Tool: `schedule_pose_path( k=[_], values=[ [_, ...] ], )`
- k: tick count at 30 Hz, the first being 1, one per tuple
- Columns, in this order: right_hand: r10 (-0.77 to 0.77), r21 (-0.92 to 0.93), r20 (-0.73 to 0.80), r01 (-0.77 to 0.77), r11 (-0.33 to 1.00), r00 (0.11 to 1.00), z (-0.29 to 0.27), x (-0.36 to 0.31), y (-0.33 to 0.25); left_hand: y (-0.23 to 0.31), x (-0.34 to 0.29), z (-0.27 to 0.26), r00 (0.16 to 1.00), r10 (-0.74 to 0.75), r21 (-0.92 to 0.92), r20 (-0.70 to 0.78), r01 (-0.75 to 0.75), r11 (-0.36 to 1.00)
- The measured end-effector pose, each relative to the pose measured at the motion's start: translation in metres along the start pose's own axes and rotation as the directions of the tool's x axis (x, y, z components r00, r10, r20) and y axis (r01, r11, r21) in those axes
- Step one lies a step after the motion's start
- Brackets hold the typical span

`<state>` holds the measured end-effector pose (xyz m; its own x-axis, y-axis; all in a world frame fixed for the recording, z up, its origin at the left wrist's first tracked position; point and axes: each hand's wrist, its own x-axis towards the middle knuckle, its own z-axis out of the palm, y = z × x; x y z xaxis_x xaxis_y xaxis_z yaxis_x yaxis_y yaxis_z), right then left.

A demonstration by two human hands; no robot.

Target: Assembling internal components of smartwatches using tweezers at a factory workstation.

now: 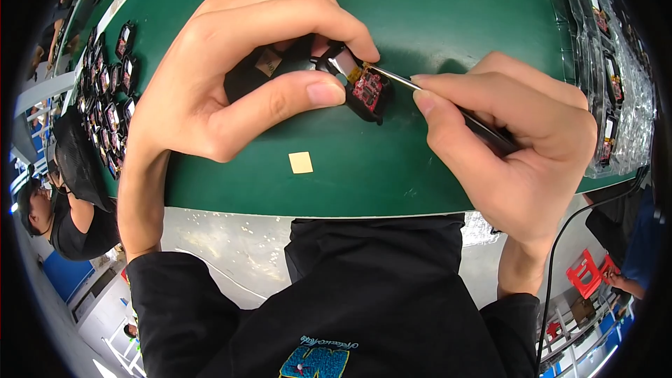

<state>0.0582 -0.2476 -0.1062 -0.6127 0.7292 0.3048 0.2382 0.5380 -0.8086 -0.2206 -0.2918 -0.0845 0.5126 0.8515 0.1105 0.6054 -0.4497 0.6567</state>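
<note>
My left hand curves over a small black device housing and pinches it between thumb and fingers, tilted just above the green tabletop. Inside the housing lie a silver battery cell and a red circuit board. A strip of amber tape lies between them. Held like a pen, dark tweezers with a bright metal tip are in my right hand. The tip touches or nearly touches the upper edge of the board, by my left index fingertip. My left palm hides part of the dark area behind it.
Several similar black housings crowd the table's left side. Clear plastic trays with more units stand at the right. Yellow paper squares lie on the green table. A black cable hangs at right; people sit on both sides.
</note>
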Motion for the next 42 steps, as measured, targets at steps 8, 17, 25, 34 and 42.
schedule_pose_path(
  k=[8, 17, 25, 34, 42],
  values=[
    [-0.028, 0.009, -0.029, 0.028, 1.0, 0.999, 0.004, -0.002, 0.002, -0.001, -0.001, -0.001, 1.0, 0.02, 0.013, 0.009, -0.021, 1.0],
    [-0.011, 0.001, -0.052, 0.011, 1.0, 0.999, -0.004, -0.007, -0.001, -0.001, -0.009, 0.003, 0.998, 0.04, 0.015, -0.056, -0.039, 0.999],
    [0.09, 0.123, -0.271, -0.059, 0.991, 0.958, -0.001, -0.003, -0.003, 0.008, 0.002, 0.007, 0.99, 0.027, 0.158, -0.139, -0.004, 0.987],
    [-0.007, 0.22, -0.326, 0.083, 0.972, 0.945, 0.004, -0.008, 0.004, 0.004, 0.019, -0.023, 0.88, -0.114, -0.026, -0.46, 0.115, 0.993],
    [0.01, 0.209, -0.24, 0.041, 0.977, 0.971, 0.0, -0.014, 0.008, 0.09, 0.257, 0.008, 0.842, 0.526, 0.113, -0.116, -0.515, 0.85]
  ],
)
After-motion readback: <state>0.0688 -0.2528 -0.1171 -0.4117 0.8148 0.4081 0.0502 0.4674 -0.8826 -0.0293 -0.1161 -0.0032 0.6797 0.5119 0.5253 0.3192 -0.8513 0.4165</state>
